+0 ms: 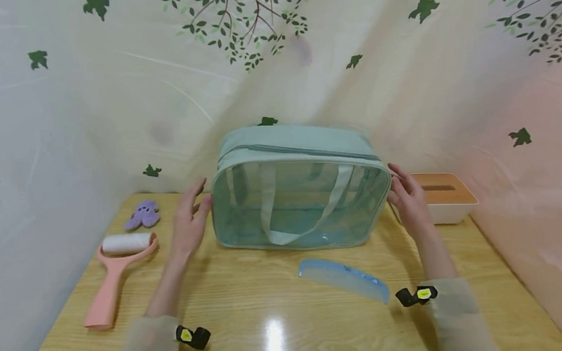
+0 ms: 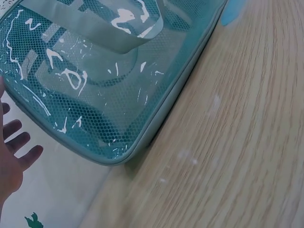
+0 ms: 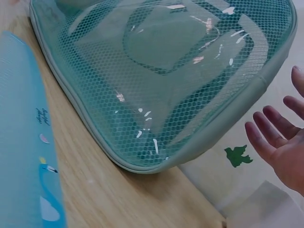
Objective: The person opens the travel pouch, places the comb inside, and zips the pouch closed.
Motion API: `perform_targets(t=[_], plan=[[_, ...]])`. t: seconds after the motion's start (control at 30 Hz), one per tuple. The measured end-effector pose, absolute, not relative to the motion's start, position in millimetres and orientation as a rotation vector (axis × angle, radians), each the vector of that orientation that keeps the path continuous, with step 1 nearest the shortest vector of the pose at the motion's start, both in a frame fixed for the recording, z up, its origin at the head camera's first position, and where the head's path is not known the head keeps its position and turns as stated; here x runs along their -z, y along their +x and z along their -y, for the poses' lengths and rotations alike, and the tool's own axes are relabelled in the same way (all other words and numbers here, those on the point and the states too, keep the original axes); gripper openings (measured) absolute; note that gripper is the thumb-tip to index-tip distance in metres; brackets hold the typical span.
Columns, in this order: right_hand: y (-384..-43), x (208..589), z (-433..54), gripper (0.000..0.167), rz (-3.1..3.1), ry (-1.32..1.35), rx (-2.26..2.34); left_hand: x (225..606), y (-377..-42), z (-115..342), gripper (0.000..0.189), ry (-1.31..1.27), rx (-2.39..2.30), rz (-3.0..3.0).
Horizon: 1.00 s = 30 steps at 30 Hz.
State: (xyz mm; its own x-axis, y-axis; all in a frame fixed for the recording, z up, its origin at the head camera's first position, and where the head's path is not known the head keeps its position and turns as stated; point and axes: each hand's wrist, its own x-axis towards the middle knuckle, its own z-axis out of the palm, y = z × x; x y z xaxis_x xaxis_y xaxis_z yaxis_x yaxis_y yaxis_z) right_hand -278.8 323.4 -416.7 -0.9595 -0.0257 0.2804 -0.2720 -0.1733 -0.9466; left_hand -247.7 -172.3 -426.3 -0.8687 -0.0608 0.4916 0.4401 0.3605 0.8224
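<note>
A mint-green toiletry bag with a clear, mesh-patterned front and a pale strap handle stands upright, its zipper running along the top. My left hand is at its left side, fingers loosely spread; the left wrist view shows these fingers beside the bag's edge. On the opposite side, my right hand has its fingers extended by the bag's right edge, and the right wrist view shows a gap between them. A translucent blue comb lies flat in front of the bag.
At the left are a pink lint roller with a white roll and a purple plush octopus. Behind my right hand sits a white tissue box with a wood-coloured lid. A leaf-printed curtain surrounds the wooden table.
</note>
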Motion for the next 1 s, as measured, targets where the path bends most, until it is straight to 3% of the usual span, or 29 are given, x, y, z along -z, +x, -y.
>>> perform_targets(t=[0.5, 0.83, 1.0], plan=[[-277.7, 432.1, -321.2, 0.021, 2.125, 0.304, -2.2, 435.1, -246.0, 163.5, 0.031, -0.397, 1.408, 2.272], [-283.9, 436.4, -323.6, 0.032, 2.321, 0.346, -2.077, 431.7, -243.5, 165.5, 0.025, -0.392, 1.428, 2.266], [-284.4, 437.3, -324.3, 0.022, 2.414, 0.315, -2.028, 432.4, -242.8, 165.7, 0.025, -0.391, 1.416, 2.275]])
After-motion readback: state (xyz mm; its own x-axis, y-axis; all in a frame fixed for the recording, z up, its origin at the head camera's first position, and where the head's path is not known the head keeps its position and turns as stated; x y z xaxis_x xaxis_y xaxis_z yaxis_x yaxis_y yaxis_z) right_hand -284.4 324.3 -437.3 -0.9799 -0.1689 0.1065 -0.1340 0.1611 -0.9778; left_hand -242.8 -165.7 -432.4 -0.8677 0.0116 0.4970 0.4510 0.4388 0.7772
